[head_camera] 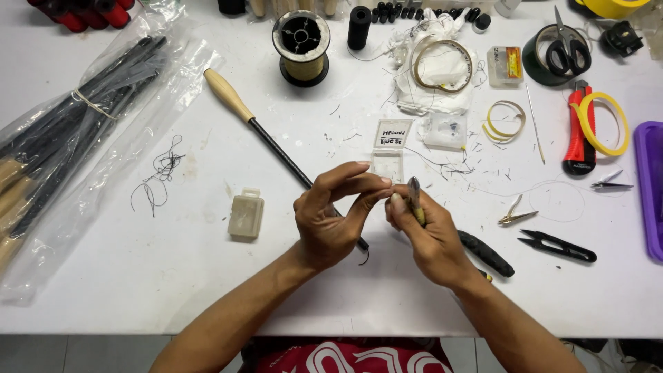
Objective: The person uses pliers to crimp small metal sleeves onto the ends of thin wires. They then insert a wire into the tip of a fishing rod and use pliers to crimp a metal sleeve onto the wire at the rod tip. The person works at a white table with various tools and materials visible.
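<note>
My left hand (333,217) and my right hand (428,238) meet above the middle of the white table (207,276). The right hand grips a small pair of pliers (414,195) with its jaws pointing up. My left thumb and forefinger pinch together right at the plier tips, on something too small to make out. A thin black rod with a pale wooden handle (229,97) lies diagonally on the table and passes under my left hand. A small open clear plastic box (388,160) sits just beyond my fingertips.
A bag of black rods (76,117) lies at the left. A shut beige box (246,215) sits left of my hands. Thread spool (301,45), white cloth (435,69), tape rings, scissors (568,50), red knife (579,131), snips (558,246) and a purple tray (652,186) fill the far and right side.
</note>
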